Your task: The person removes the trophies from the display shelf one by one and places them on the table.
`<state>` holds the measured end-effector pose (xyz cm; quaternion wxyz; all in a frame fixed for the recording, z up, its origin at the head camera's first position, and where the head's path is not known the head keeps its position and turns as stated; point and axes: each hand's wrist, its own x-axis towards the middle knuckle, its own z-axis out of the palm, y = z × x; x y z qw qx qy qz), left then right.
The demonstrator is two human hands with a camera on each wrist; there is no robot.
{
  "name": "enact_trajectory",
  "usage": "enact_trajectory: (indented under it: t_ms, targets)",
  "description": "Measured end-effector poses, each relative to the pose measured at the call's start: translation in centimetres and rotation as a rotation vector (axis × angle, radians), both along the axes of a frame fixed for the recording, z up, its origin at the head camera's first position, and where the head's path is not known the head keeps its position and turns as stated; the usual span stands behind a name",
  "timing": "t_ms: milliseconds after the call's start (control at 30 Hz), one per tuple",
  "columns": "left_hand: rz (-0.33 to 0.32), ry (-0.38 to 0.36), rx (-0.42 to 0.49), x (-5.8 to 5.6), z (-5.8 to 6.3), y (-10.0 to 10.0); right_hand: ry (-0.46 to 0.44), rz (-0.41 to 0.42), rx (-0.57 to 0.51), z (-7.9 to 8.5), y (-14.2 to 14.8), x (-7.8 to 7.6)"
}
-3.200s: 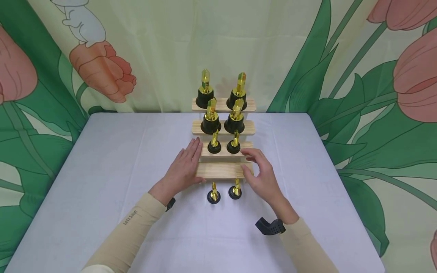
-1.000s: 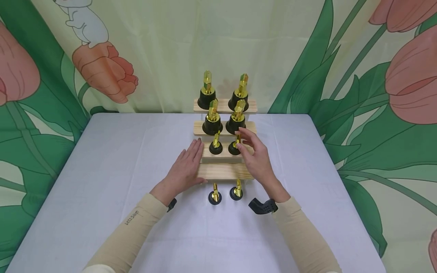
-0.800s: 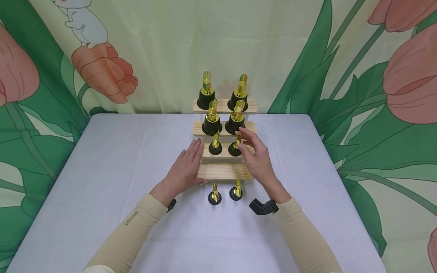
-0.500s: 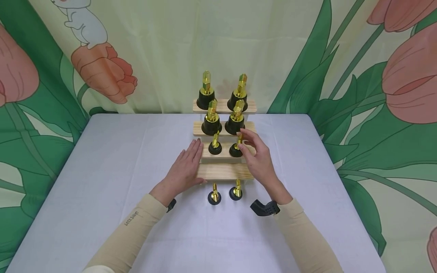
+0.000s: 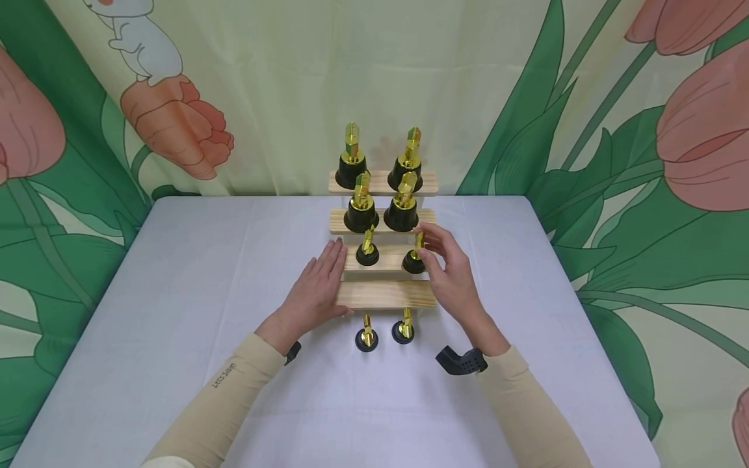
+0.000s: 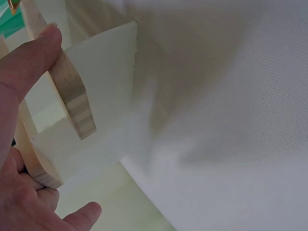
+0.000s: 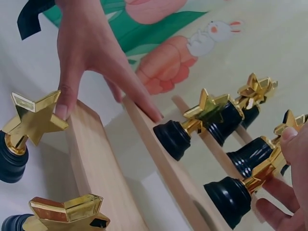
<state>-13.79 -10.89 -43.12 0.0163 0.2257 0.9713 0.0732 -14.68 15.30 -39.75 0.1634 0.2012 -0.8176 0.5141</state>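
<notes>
My right hand pinches the star of a small gold star trophy with a black base, which stands near the right end of the third wooden shelf. In the right wrist view the right hand has thumb and fingers about that trophy's star. My left hand lies against the left side of the tiered rack, fingers straight. In the left wrist view its thumb rests on one board. A matching small trophy stands on the same shelf, to the left.
Two larger trophies stand on the top shelf, and two more on the second shelf. The lowest shelf is bare. Two small trophies, left and right, stand before the rack on the white-covered table.
My right hand has moved from beside the rack to the small right trophy and gripped it. The trophy has slid rightward along its shelf. The left hand stays in place.
</notes>
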Motion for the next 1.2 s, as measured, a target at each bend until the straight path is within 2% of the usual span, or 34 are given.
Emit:
enact_trajectory:
  t_ms: [633, 1200]
  targets:
    - [-0.004, -0.005, -0.003, 0.0, 0.0, -0.1, 0.023, -0.082, 0.049, 0.1, 2.7, 1.1]
    - [0.001, 0.002, -0.011, 0.0, -0.1, -0.1, -0.017, -0.176, 0.04, -0.5, 4.6, 1.9]
